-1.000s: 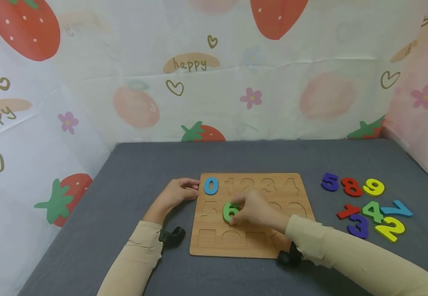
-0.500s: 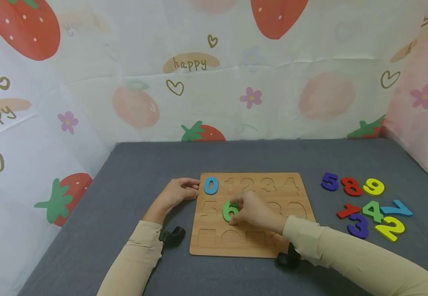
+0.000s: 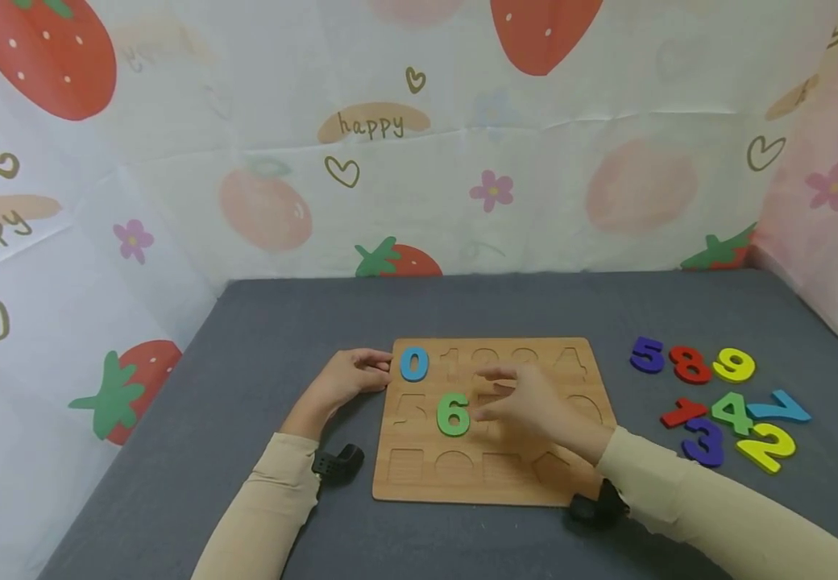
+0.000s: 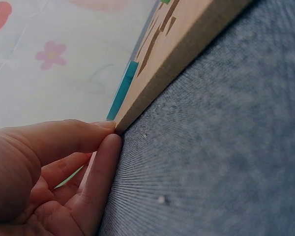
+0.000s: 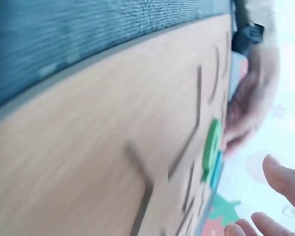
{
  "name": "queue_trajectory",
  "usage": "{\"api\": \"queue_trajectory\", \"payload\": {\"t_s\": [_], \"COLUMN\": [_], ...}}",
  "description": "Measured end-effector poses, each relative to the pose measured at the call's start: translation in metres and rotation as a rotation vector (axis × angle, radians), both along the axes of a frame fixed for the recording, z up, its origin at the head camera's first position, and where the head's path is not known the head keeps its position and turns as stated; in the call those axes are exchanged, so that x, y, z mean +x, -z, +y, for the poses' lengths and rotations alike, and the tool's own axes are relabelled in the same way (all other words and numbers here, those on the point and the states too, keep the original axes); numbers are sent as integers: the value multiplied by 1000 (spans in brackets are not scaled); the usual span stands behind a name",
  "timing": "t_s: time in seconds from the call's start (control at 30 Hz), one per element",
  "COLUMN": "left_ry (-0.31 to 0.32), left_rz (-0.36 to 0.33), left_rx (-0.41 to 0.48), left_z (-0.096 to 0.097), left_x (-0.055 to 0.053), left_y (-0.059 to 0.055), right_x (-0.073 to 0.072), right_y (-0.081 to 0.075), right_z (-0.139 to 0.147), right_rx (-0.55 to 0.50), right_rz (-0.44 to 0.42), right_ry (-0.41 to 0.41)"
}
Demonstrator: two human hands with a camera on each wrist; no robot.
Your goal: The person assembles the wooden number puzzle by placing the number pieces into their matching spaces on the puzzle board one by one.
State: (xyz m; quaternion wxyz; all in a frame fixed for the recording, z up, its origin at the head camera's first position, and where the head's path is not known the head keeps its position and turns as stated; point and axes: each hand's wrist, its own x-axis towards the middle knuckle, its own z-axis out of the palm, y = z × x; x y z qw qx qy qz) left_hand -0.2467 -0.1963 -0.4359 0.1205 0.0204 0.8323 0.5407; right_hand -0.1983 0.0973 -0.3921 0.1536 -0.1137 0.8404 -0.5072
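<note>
- Left hand (image 3: 350,379), left of centre: thumb and fingertips pinching the edge of the wooden board (image 3: 487,492)!
- Right hand (image 3: 535,407), at centre: fingers and thumb spread apart, gripping nothing, just right of the green 6 (image 3: 443,415).
- That 6 lies on the board's middle row; the blue 0 (image 3: 405,365) sits upper left of it.
- Loose numbers (image 3: 731,414) crowd the bench (image 3: 303,322) at frame right.

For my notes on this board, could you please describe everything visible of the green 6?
The green 6 is a flat, thick-edged numeral with a hole through its loop; its material is unclear. It lies flat on the wooden board, at the middle row's second place from the left, reading upright in the head view, and stands proud of the surface. The right hand is beside it, not touching.
</note>
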Motion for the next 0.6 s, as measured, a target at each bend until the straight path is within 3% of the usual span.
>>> {"api": "queue_trajectory", "payload": {"t_s": [0.2,0.6], "left_ry": [-14,14], "left_rz": [-4,1], "left_rx": [-2,-4], "left_z": [-1,-1], "left_x": [0,0], "left_y": [-1,0], "right_x": [9,21], "right_y": [-12,-14], "right_z": [38,97], "right_rx": [31,112], "right_rz": [52,84], "right_ry": [33,149]}}
